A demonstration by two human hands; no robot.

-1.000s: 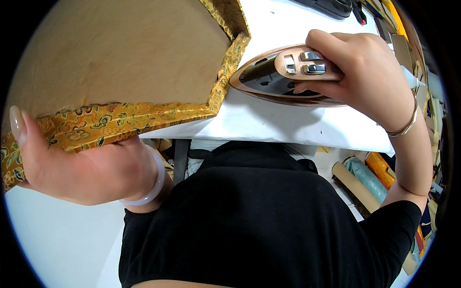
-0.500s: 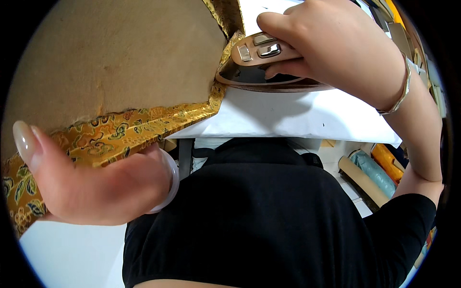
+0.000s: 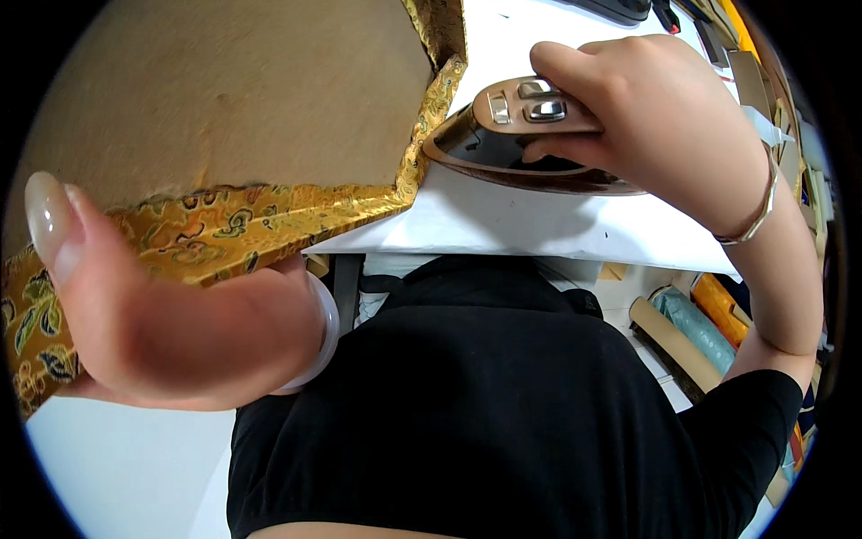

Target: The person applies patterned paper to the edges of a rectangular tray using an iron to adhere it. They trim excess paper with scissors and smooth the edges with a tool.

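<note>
A large tan board (image 3: 251, 99) with patterned gold brocade (image 3: 238, 229) folded over its edges fills the upper left. My left hand (image 3: 189, 337) grips its near edge, thumb on the upper side and the other fingers hidden underneath. In my right hand (image 3: 655, 117) is a clothes iron (image 3: 489, 135) with a copper-coloured handle, its fingers wrapped round the grip. The iron's tip points left and meets, or almost meets, the outer edge of the brocade strip near the board's corner. I cannot tell whether its soleplate touches anything.
Under the iron is a white-covered table (image 3: 458, 225), its front edge close to my body. Dark objects, one a black device (image 3: 615, 7), lie at its far side. Rolls of material (image 3: 687, 332) are on the floor at the right. Several items crowd the right rim.
My right hand has drawn the iron right and slightly nearer me, uncovering more of the brocade strip at the corner. My left hand keeps its hold, with the board shifted slightly.
</note>
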